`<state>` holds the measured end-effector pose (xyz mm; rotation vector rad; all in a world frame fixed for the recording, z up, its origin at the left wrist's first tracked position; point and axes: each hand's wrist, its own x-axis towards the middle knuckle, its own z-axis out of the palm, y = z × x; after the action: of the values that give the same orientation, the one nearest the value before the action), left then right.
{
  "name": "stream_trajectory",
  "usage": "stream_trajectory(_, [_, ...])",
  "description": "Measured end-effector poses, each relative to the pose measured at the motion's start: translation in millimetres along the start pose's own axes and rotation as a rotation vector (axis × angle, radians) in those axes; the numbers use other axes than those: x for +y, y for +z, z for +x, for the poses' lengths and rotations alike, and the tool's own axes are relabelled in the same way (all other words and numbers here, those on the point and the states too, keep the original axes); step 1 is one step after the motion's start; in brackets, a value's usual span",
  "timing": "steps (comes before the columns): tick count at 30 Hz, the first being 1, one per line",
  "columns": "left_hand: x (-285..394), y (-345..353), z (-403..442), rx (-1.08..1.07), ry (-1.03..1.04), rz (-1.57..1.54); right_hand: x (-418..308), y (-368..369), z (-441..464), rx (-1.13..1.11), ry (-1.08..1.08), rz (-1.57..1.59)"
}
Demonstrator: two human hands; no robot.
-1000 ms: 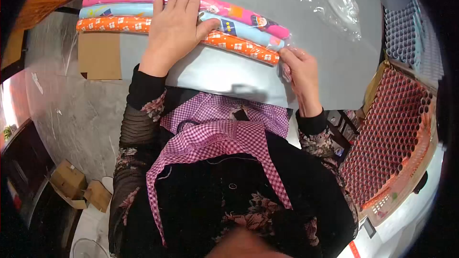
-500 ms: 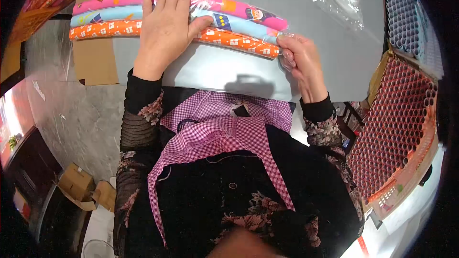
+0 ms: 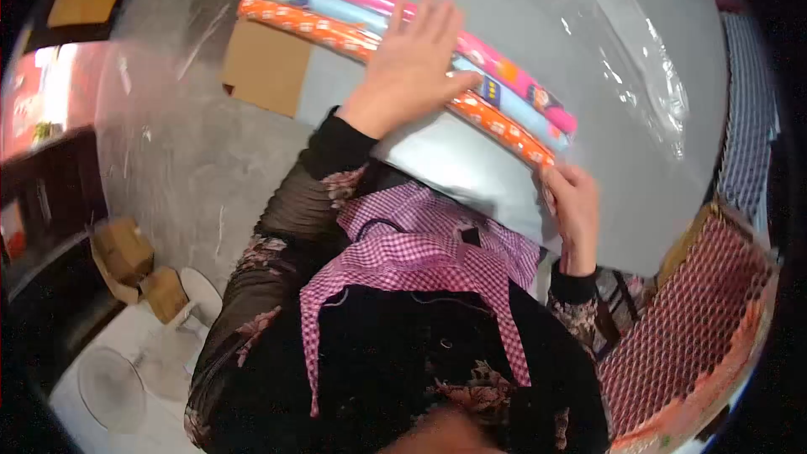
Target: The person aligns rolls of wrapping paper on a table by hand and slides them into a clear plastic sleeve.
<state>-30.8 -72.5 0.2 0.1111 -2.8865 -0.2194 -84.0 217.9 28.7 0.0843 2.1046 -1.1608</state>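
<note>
Patterned rolls (image 3: 511,101), pink, light blue and orange, lie side by side on the grey tabletop (image 3: 630,202), their left ends over brown cardboard (image 3: 269,71). The left grip (image 3: 414,71) spreads wide and flat across them; the right grip (image 3: 575,206) curls narrow at the orange roll's (image 3: 496,122) end, its contents unclear. Clear plastic film (image 3: 643,67) lies beyond; reddish tubes (image 3: 672,340) are packed at right, cartons (image 3: 126,252) beside grey flooring (image 3: 181,160).
</note>
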Motion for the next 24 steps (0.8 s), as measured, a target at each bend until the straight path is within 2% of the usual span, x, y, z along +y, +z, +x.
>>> stream_trajectory(4, [4.0, -3.4, -1.1, 0.062, 0.038, 0.007, -6.2, 2.4, -5.0, 0.035, -0.015, 0.009])
stream_trajectory(6, [1.7, -4.7, -0.5, 0.083, 0.033, -0.006, 4.2, 6.0, 3.4, 0.038, -0.021, 0.237])
stream_trajectory(9, [3.9, -8.8, -1.3, 0.069, 0.013, -0.029, 2.8, 4.4, 6.5, -0.019, 0.014, 0.380])
stream_trajectory(14, [4.1, -5.6, -0.1, 0.104, 0.030, -0.080, 1.7, -1.5, 10.7, -0.032, 0.044, 0.427])
stream_trajectory(19, [1.8, -7.2, -1.4, 0.062, 0.017, -0.095, -4.5, -3.1, 15.9, -0.178, 0.136, 0.514])
stream_trajectory(24, [3.3, -8.0, 4.4, 0.051, 0.023, -0.063, -14.0, -6.4, 12.7, -0.217, 0.166, 0.464])
